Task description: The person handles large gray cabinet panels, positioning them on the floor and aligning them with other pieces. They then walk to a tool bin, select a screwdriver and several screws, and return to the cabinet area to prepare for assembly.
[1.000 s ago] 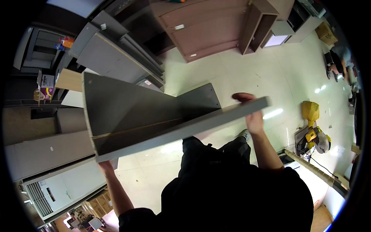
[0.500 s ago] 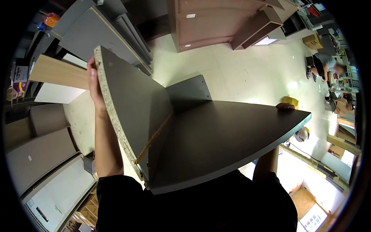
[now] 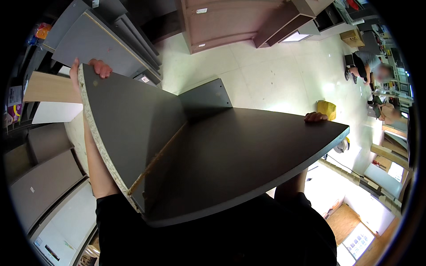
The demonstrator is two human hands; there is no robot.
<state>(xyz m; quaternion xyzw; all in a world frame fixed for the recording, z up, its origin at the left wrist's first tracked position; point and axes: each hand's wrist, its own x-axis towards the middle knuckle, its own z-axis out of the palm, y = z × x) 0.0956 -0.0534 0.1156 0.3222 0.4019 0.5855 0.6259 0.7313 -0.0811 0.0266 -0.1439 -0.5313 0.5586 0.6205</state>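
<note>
Close in front of my body I hold up a dark grey chipboard furniture piece (image 3: 248, 150), its panels joined at an angle. The raw chipboard edge of its left panel (image 3: 133, 117) faces me, and a rough brown line runs along the inner joint. A smaller panel (image 3: 206, 98) with small holes closes the far end. My left hand (image 3: 91, 71) grips the top corner of the left panel, fingers curled over its edge. On the far right corner of the wide panel, my right hand (image 3: 316, 117) is closed over the rim, its palm hidden underneath.
Grey boards (image 3: 102, 44) lean at the upper left beside a light wood board (image 3: 51, 88). A brown cabinet (image 3: 230, 24) stands at the far side. Beyond my right hand is a yellow object (image 3: 327, 109) on the floor. Two people (image 3: 366, 62) are at the far right.
The piece has shifted left and its left panel tilts further outward. My left hand has moved left, and its fingers now show over the panel's edge. My right hand keeps its hold.
</note>
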